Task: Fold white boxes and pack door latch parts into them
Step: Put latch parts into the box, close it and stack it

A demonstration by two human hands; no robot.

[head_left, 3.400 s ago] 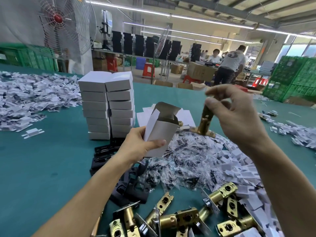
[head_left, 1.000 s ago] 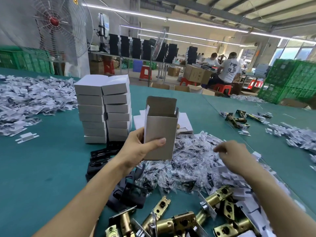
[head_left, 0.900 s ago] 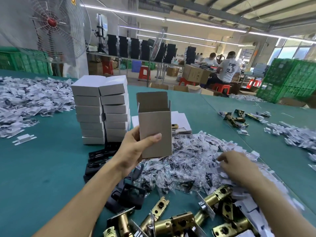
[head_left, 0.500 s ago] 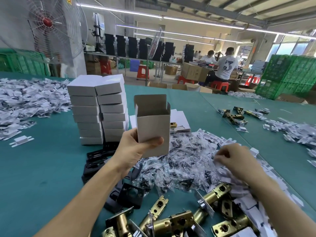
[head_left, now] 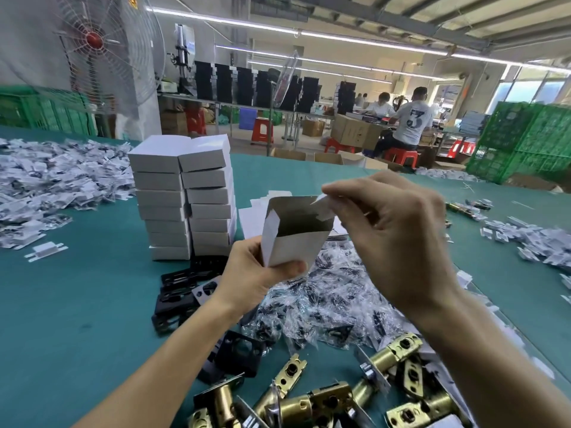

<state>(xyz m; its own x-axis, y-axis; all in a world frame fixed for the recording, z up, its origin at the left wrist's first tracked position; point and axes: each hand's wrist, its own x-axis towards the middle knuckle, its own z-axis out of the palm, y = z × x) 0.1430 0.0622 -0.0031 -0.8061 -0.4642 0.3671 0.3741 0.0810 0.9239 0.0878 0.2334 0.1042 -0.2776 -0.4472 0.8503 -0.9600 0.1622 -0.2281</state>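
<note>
My left hand [head_left: 253,279] grips an open white box [head_left: 293,239] upright above the table, its top flaps raised. My right hand [head_left: 398,239] pinches a small white packet [head_left: 323,205] at the box's open mouth, fingertips just over the right rim. Brass door latches [head_left: 318,406] lie along the near edge. A heap of small clear bags with dark parts [head_left: 327,298] spreads under the hands. Black metal plates [head_left: 182,288] lie to the left of it. What the box holds inside is hidden.
Two stacks of closed white boxes [head_left: 185,199] stand behind my left hand on the green table [head_left: 77,304]. Flat white box blanks [head_left: 253,214] lie behind the held box. White packets are heaped at far left [head_left: 52,180] and right [head_left: 531,239]. People sit working in the background.
My right hand rose from the heap of white packets with one pinched and came up to the box mouth. My left hand tilted the box slightly toward it.
</note>
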